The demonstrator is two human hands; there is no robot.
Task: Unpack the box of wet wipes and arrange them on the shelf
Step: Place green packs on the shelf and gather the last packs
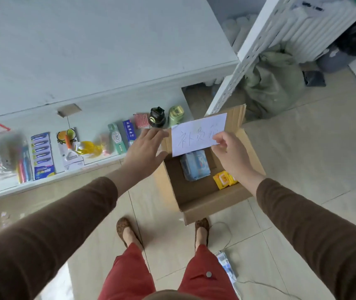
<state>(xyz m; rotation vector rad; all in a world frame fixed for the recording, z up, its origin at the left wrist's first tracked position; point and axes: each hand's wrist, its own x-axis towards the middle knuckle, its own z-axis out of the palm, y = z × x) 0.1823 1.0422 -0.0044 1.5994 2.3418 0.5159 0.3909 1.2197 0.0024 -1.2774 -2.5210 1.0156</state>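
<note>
An open cardboard box (212,201) stands on the floor in front of my feet. Inside it lie a blue wet wipes pack (195,165) and a yellow pack (224,179). A white paper sheet (196,134) with handwritten characters hangs over the box's far flap. My right hand (230,153) pinches the sheet's right lower corner. My left hand (145,151) is spread flat with fingers apart by the sheet's left edge, at the box's left flap; whether it touches the sheet I cannot tell. The low white shelf (49,180) runs along the left.
The shelf holds toothbrush packs (43,155), toothpaste boxes (117,138), a dark bottle (157,117) and a green bottle (175,115). A white perforated rack post (237,74) rises behind the box, a green sack (274,83) beside it. A plastic pack (226,265) and cord lie by my right foot.
</note>
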